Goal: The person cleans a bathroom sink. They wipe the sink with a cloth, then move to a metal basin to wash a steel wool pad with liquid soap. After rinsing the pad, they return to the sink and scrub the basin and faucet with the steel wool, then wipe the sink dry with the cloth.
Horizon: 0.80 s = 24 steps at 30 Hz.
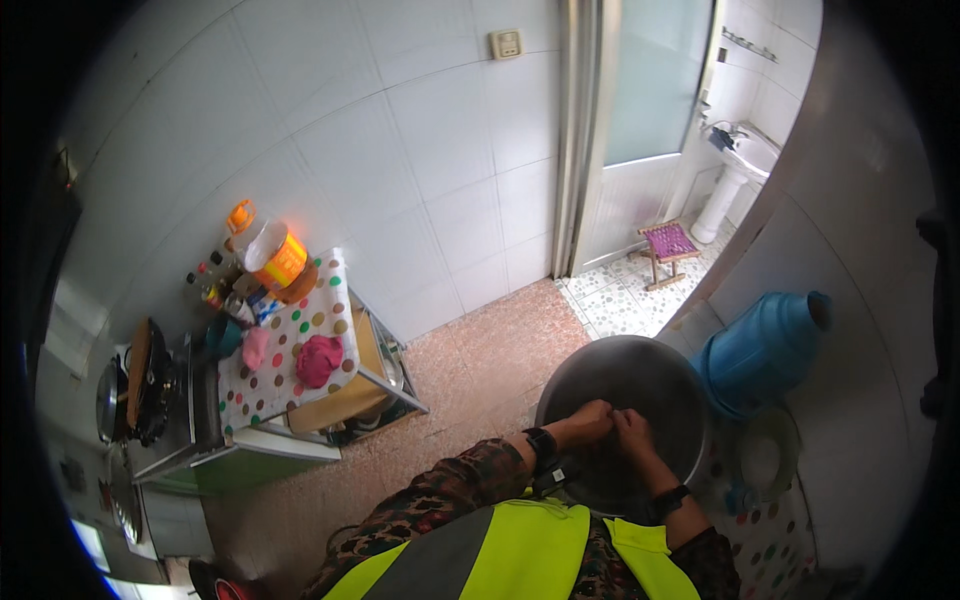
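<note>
Both hands are close together above a large round metal pot [660, 382] in front of me, its inside dark and hazy. My left hand [591, 421] reaches in from the left with its fingers curled. Right beside it, my right hand [634, 433] has its fingers bent inward, the fingertips near or touching those of the left. Whether something small is pinched between them is hidden at this angle. A dark band [540, 444] circles my left wrist, and another dark band [666, 502] is on the right one.
A blue thermos-like vessel [757, 360] stands against the pot's right side. Left is a dotted-cloth table [300, 330] with an oil jug [274, 259], a crumpled pink cloth [320, 361] and several bottles. A folding stool [670, 244] is beyond the doorway, near a washbasin [754, 156].
</note>
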Each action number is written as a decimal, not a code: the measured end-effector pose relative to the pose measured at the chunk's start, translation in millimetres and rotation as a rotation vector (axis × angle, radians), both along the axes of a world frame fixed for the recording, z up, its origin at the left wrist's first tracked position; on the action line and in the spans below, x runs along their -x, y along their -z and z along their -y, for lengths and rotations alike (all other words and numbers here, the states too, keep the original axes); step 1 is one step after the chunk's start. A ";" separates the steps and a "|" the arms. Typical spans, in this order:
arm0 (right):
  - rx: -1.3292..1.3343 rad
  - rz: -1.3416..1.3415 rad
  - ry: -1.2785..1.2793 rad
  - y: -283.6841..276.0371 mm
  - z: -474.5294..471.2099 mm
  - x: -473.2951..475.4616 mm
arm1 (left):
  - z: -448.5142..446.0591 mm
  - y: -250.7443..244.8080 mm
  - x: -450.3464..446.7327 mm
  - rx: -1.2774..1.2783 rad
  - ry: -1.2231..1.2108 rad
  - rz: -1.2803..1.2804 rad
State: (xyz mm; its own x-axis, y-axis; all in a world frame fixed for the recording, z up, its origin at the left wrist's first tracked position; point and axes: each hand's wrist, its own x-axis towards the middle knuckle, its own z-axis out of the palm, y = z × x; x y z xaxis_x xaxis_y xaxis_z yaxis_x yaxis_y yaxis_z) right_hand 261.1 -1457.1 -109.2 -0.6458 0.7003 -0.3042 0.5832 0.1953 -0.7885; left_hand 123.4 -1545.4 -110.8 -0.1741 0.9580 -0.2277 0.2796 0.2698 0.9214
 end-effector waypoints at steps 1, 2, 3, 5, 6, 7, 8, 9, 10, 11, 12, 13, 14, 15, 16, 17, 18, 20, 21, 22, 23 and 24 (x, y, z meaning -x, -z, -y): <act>-0.025 -0.034 -0.019 -1.2 2.3 0.5 | -1.2 11.0 1.3 -0.088 -0.039 -0.107; 0.079 -0.111 0.000 -2.3 4.3 -0.3 | -3.7 21.9 2.3 -0.149 -0.067 -0.227; 0.202 -0.175 0.012 -2.6 5.8 -0.4 | -5.3 33.2 3.5 -0.166 -0.079 -0.354; 0.347 -0.212 0.009 -1.3 5.8 -1.9 | -8.6 53.9 3.2 -0.141 -0.063 -0.230; 0.367 -0.187 -0.012 0.7 4.6 -2.8 | -6.7 63.1 2.1 -0.116 -0.051 -0.177; 0.400 -0.112 -0.014 3.1 2.6 -3.2 | -7.6 69.9 0.5 -0.090 -0.040 -0.125; 0.234 -0.137 -0.080 6.1 0.4 -2.9 | -6.3 75.2 -0.2 -0.071 -0.032 -0.078; 0.083 -0.115 -0.127 9.1 -2.4 -2.4 | -8.1 77.0 -3.0 -0.049 0.029 -0.144; -0.049 -0.048 -0.152 11.9 -4.3 -1.1 | -8.1 76.5 -4.9 -0.031 0.090 -0.210; -0.125 0.027 -0.172 14.2 -6.5 0.4 | -11.4 72.5 -8.1 -0.011 0.209 -0.389; -0.183 0.148 -0.170 15.6 -7.5 2.3 | -12.3 66.0 -9.3 0.011 0.342 -0.587; -0.272 0.245 -0.154 16.1 -8.3 3.9 | -12.9 57.1 -10.3 0.104 0.153 -0.348; -0.267 0.312 -0.170 15.6 -8.0 5.2 | -12.9 46.0 -12.9 0.195 -0.025 -0.123; -0.291 0.362 -0.177 14.1 -7.1 5.9 | -11.3 34.0 -14.9 0.283 -0.206 0.109; -0.313 0.464 -0.183 11.8 -5.5 5.5 | -7.8 22.1 -14.8 0.232 -0.179 0.062; -0.372 0.399 -0.233 8.8 -3.4 4.6 | -3.5 11.4 -13.7 0.181 -0.153 0.012; -0.426 0.388 -0.274 5.8 -1.3 2.9 | 0.6 3.0 -12.7 0.141 -0.108 -0.037; -0.510 0.316 -0.337 0.9 3.3 -1.4 | 4.3 -3.9 -11.9 0.188 -0.089 0.046; -0.538 0.248 -0.356 -0.1 5.3 -3.2 | 3.9 -1.8 -11.8 0.183 -0.102 0.063; -0.564 0.181 -0.374 -0.2 7.5 -5.7 | 1.2 3.8 -14.1 0.202 -0.193 0.097; -0.545 0.187 -0.396 1.0 8.9 -6.9 | -4.8 12.1 -18.4 0.192 -0.318 0.114; -0.525 0.194 -0.417 3.2 10.7 -8.3 | -11.9 22.6 -23.6 0.194 -0.408 0.136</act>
State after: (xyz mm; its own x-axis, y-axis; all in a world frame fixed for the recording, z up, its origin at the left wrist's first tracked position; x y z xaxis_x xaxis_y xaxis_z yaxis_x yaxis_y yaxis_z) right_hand 269.5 -1467.8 -112.4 -0.8609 0.4918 -0.1303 0.4976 0.7603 -0.4176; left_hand 147.1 -1533.5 -133.3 -0.4837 0.7550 -0.4427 -0.0051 0.5034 0.8640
